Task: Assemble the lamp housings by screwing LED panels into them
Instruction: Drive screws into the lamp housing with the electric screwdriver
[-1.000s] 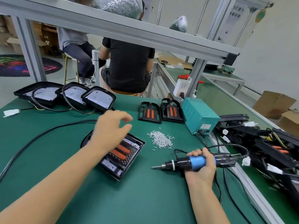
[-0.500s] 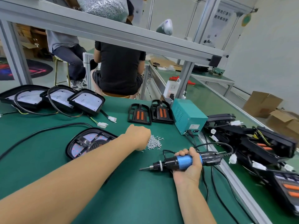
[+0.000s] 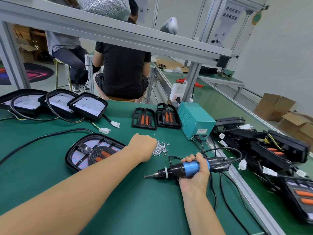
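Observation:
My left hand [image 3: 142,145] reaches across the green mat, its fingers curled down into a small pile of silver screws [image 3: 160,148]; the fingertips are hidden. My right hand [image 3: 194,172] grips a black and blue electric screwdriver [image 3: 188,167], lying level with its bit pointing left, just above the mat. A black lamp housing [image 3: 81,150] with a white LED panel and an orange-striped insert lies flat, left of my left forearm.
Three housings with white panels [image 3: 88,107] stand at the back left, with two black orange-striped inserts [image 3: 144,118] and a teal power box [image 3: 194,121] behind the screws. More housings [image 3: 271,150] are piled at the right. A black cable [image 3: 42,137] crosses the mat. Two people sit beyond the bench.
My left hand left the housing and moved right to the screw pile, where it stays. The housing now lies flat on the mat. My right hand keeps the screwdriver.

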Action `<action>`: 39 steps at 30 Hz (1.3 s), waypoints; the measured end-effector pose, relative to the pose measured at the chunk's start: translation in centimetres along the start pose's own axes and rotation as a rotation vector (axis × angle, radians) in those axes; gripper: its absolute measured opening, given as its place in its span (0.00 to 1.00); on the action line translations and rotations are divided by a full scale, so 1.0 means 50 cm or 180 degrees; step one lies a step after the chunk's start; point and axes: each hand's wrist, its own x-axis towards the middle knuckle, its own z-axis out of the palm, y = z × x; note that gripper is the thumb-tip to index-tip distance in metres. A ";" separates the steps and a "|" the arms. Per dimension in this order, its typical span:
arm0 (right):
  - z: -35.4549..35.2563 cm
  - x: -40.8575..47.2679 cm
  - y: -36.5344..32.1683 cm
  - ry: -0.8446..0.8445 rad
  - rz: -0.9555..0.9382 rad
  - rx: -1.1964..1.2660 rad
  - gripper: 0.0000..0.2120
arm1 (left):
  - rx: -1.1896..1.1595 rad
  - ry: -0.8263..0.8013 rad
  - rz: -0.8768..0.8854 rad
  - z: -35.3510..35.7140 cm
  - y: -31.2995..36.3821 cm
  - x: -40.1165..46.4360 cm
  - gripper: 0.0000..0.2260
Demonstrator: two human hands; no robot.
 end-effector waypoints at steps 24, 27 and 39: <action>0.051 -0.043 -0.025 0.0034 -0.0216 0.0265 0.26 | -0.5224 0.2185 -0.1452 0.063 -0.237 -0.365 0.07; 0.101 -0.077 -0.032 -0.0241 -0.0286 0.0428 0.24 | -0.5451 0.2116 -0.1453 0.074 -0.233 -0.371 0.06; 0.242 -0.196 0.033 -0.1237 -0.0424 0.0089 0.06 | -0.5949 0.1593 -0.0811 0.066 -0.163 -0.360 0.07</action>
